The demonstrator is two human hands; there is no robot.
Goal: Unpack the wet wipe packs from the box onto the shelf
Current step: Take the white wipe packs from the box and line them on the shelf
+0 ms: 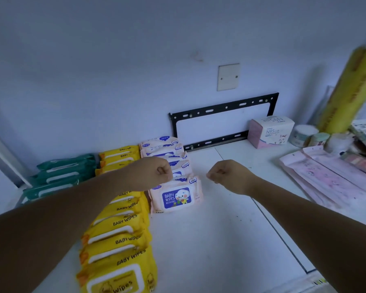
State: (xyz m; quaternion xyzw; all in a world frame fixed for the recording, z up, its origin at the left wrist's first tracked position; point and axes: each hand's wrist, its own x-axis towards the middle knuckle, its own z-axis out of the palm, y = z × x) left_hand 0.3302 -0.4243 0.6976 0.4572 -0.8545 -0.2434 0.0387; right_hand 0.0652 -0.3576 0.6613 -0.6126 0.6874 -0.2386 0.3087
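Both hands hover over a white shelf: left hand and right hand, fingers curled into empty fists. Wet wipe packs lie in rows, with pink packs just beneath the left fingers and yellow packs and green packs farther left. The box is out of view. Any further pack probably belongs before the front pink one, label up, edges squared.

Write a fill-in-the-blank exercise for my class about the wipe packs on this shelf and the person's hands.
1. The longest row of packs is coloured ____.
2. The left hand and the right hand hold nothing; both are curled into ____.
3. The box by the wall is printed with the code ____.
4. The pink packs stand on the ____ side of the longest row.

Missing words: yellow; fists; N95; right.
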